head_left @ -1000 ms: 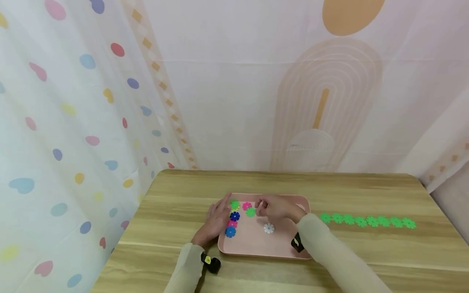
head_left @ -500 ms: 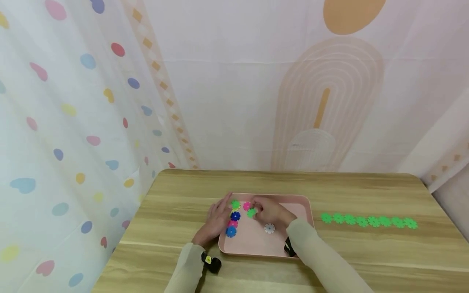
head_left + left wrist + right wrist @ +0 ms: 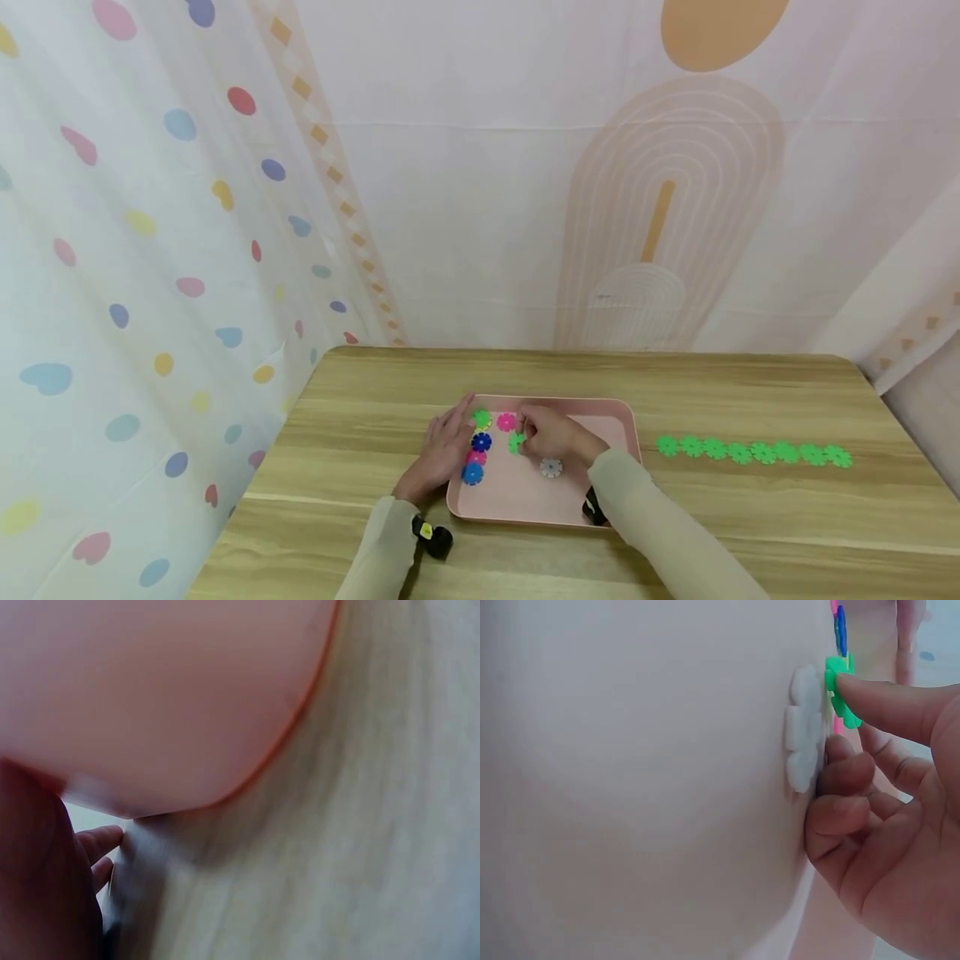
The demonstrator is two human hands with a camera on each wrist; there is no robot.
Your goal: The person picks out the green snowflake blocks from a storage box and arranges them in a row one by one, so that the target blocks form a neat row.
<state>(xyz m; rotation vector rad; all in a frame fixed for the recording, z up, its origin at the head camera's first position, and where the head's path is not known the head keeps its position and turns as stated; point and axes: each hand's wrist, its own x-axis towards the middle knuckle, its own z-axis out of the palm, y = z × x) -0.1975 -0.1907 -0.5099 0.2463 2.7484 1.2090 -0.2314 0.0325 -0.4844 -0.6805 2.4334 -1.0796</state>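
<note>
My right hand (image 3: 551, 432), over the pink tray (image 3: 525, 510), pinches a green snowflake disc (image 3: 844, 694). In the right wrist view the thumb presses against the disc's near face, and the disc stands tilted on edge. A white snowflake disc (image 3: 551, 467) lies in the tray just below this hand. My left hand (image 3: 444, 450) rests along the tray's left rim with its fingers extended. Beside it lie a green disc (image 3: 482, 417), a dark blue disc (image 3: 481, 442), a pink disc (image 3: 476, 458) and a lighter blue disc (image 3: 472, 474).
A second pink disc (image 3: 507, 422) lies near the tray's back wall. On the wooden table (image 3: 360, 400), right of the tray, a row of several joined green discs (image 3: 752, 452) extends sideways. A patterned curtain (image 3: 480, 208) hangs behind the table.
My right hand has moved left and taken hold of the green disc, which has gone from lying flat to tilted and shifted slightly toward me. The left hand stays in place.
</note>
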